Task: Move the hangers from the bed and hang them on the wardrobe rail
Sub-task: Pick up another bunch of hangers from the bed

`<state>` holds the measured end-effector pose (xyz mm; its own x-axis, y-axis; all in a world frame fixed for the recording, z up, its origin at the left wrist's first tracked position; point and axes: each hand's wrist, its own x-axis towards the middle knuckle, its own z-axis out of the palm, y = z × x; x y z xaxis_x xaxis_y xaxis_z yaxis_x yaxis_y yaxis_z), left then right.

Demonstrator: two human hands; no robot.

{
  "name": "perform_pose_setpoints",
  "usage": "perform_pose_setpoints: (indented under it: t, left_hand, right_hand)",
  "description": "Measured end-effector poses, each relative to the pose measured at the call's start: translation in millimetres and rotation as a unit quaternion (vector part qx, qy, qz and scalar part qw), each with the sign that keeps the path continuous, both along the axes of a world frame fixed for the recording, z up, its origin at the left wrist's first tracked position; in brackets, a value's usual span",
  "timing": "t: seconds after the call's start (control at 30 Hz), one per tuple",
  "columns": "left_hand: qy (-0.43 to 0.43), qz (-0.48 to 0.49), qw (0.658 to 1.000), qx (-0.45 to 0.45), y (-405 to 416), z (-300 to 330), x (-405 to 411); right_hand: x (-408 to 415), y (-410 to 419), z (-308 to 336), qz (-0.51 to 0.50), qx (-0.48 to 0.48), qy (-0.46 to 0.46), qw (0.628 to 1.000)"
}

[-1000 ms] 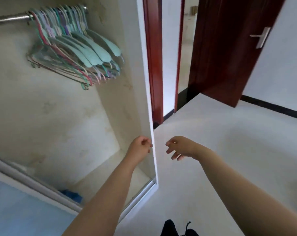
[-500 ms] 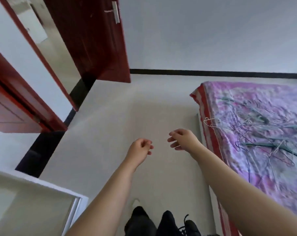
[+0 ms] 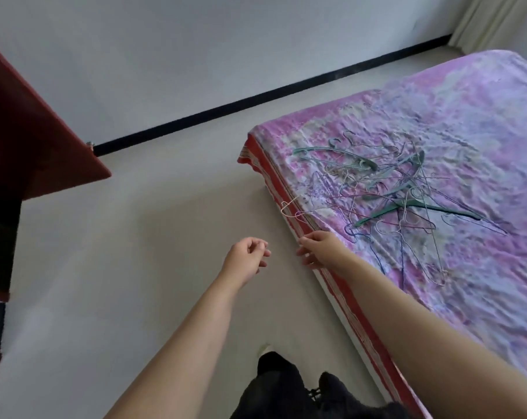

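Note:
A tangled pile of hangers (image 3: 401, 192), thin wire ones and several teal plastic ones, lies on the bed (image 3: 483, 122) with its pink and purple cover. One pale wire hanger (image 3: 289, 207) pokes over the bed's red edge. My right hand (image 3: 319, 249) hovers at that edge just below the pile, fingers relaxed, holding nothing. My left hand (image 3: 247, 258) hangs over the floor to the left, fingers loosely curled and empty. The wardrobe and its rail are out of view.
A dark red door (image 3: 29, 140) stands open at the left. Pale floor (image 3: 135, 237) stretches between door and bed, with a black skirting line (image 3: 256, 98) along the far wall. My dark shoes (image 3: 286, 385) show at the bottom.
My view has swung right from the wardrobe, past the door, to the bed. Both empty hands now sit near the bed's edge, the right one close to the hangers.

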<state>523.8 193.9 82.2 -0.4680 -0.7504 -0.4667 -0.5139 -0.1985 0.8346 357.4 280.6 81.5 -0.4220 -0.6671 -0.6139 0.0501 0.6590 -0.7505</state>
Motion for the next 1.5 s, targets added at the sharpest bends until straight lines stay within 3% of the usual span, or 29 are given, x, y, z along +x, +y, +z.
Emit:
perform_pose_setpoints:
  t: [0.43,0.8,1.13,1.3,1.4,1.5]
  left_hand:
    - [-0.065,-0.125,0.988,0.058,-52,-55,-189]
    - [-0.123,-0.16,0.976,0.086,-50,-115,-368]
    - [-0.197,-0.21,0.953,0.095,-50,-201,-440]
    - [-0.237,-0.225,0.941,0.088,-56,-228,-457]
    - [-0.251,-0.221,0.938,0.089,-59,-240,-470]
    - [-0.258,-0.222,0.936,0.084,-63,-250,-485]
  right_hand:
    - [-158,-8,-86,-0.264,0.015,-0.096,0.96]
    - [-343,-1,-170,-0.289,0.151,-0.107,0.939]
    - [-408,21,-278,-0.343,0.241,-0.147,0.896]
    - [-426,22,-309,-0.284,0.321,-0.141,0.892]
    - [-439,26,-342,-0.179,0.39,-0.093,0.899]
    - [-453,14,-352,-0.185,0.376,-0.091,0.903]
